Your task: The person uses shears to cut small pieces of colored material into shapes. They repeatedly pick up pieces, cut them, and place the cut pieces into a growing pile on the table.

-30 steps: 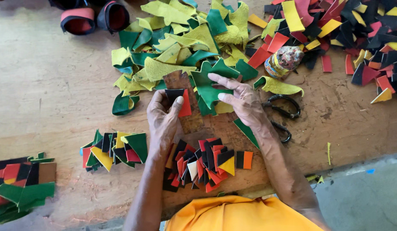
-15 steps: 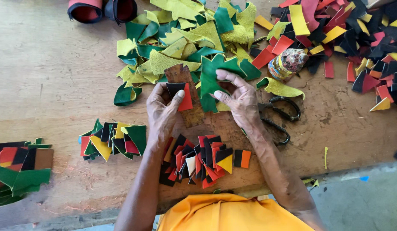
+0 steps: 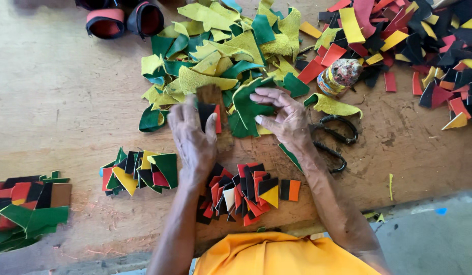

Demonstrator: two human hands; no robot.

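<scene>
My left hand (image 3: 192, 135) presses on a small stack of black and red leather pieces (image 3: 208, 114) on a brown block (image 3: 211, 95) on the wooden table. My right hand (image 3: 284, 117) pinches a green leather scrap (image 3: 246, 104) right beside that stack, fingers curled around its edge. Behind both hands spreads a big heap of green and yellow scraps (image 3: 220, 56). Just in front of my wrists lies a fanned pile of red, black and yellow cut pieces (image 3: 243, 193).
Black scissors (image 3: 335, 137) lie right of my right hand, near a multicoloured ball of thread (image 3: 340, 75). Red, black and yellow scraps (image 3: 414, 40) fill the far right. Another sorted pile (image 3: 139, 170) and a left-edge pile (image 3: 27, 203) lie nearby. Two red-and-black sandals (image 3: 124, 18) sit top left.
Both hands have stayed at the small stack. The right hand's fingers have shifted on the green scrap, and the view has dipped slightly.
</scene>
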